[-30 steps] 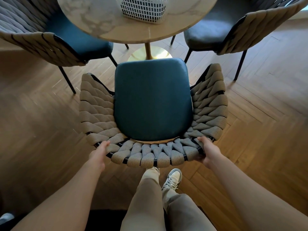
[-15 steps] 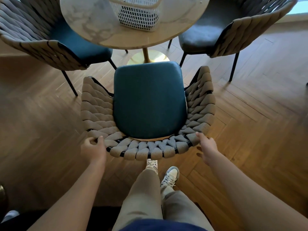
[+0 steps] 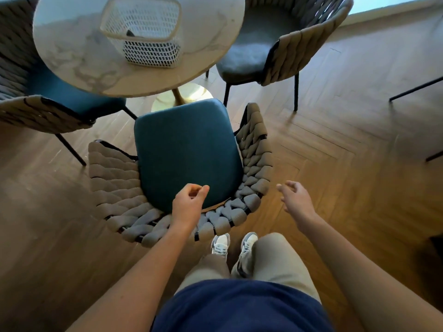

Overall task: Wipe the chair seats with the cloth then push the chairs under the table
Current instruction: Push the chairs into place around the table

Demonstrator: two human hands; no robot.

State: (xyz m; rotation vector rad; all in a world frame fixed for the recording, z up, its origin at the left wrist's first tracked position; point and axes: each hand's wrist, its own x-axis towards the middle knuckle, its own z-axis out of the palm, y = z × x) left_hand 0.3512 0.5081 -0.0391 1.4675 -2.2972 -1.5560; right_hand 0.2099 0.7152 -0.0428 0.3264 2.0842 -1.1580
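Observation:
A chair with a teal seat (image 3: 187, 152) and a woven grey-beige back (image 3: 115, 188) stands in front of me, its front edge near the round marble table (image 3: 72, 51). My left hand (image 3: 189, 202) hovers over the rear of the seat, fingers loosely curled, holding nothing. My right hand (image 3: 294, 197) hangs in the air to the right of the chair back, fingers relaxed and apart from the chair. No cloth shows in either hand.
A white mesh basket (image 3: 143, 32) sits on the table with something dark inside. A second teal chair (image 3: 60, 99) stands at the left, and a grey-seated chair (image 3: 263, 49) at the upper right. Thin dark furniture legs (image 3: 414, 89) stand at the far right on the herringbone wood floor.
Both hands have let go of the chair back and lifted. The left hand moved right over the seat, the right hand moved out to the right. The view shifted rightward.

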